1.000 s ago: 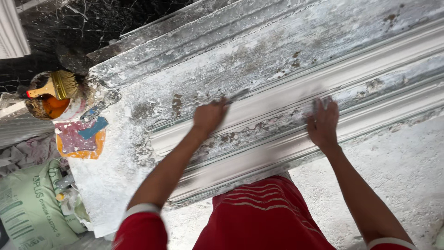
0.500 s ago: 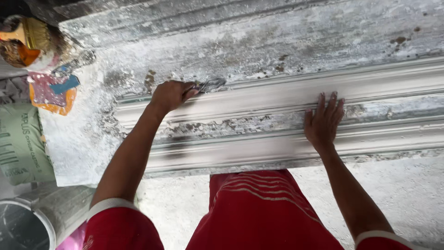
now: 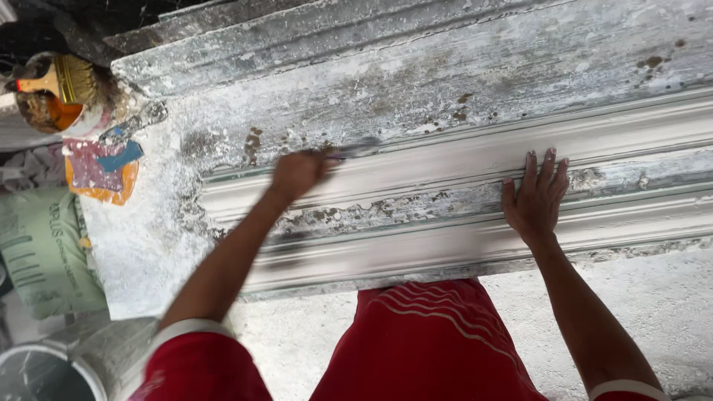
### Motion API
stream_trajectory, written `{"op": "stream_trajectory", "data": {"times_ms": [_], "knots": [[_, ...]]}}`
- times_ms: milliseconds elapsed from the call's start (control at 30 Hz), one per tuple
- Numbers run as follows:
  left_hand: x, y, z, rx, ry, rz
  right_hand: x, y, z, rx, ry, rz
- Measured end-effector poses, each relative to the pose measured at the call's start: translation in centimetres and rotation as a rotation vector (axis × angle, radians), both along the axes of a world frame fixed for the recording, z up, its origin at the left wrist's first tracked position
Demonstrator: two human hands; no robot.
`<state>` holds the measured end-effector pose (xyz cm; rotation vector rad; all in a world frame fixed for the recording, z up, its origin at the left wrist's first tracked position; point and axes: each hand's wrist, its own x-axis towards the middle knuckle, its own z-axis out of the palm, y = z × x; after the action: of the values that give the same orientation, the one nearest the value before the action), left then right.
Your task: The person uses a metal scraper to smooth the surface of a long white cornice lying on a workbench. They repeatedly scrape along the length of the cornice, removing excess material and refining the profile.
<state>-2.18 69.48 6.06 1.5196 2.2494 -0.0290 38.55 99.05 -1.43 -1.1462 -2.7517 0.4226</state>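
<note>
Plaster moulding (image 3: 475,160), one long ribbed length, runs across the middle of the frame on one white-crusted workbench (image 3: 148,252). Two hands are present. Left hand (image 3: 297,172), centre frame, is clenched around one thin blade-like tool (image 3: 356,148) laid against the moulding's upper ridge; motion blur hides its exact type. Right hand (image 3: 536,194), centre right, lies flat with fingers spread on the moulding, grasping nothing. One brush (image 3: 56,82) rests in one pot (image 3: 44,111), upper left. One green sack (image 3: 44,252) lies at left.
</note>
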Motion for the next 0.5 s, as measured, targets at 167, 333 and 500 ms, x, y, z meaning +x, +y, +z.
{"op": "stream_trajectory", "data": {"times_ms": [167,333,500], "knots": [[3.0,3.8,-2.6,0.41,0.186,-0.122,0.0,0.1,0.3,-0.014,-0.027,-0.019],[2.3,3.2,-0.7,0.128,0.109,-0.13,-0.2,0.1,0.2,-0.009,-0.007,-0.033],[3.0,5.3,1.6,0.262,0.061,-0.162,0.1,-0.5,0.8,0.018,0.022,-0.031]]}}
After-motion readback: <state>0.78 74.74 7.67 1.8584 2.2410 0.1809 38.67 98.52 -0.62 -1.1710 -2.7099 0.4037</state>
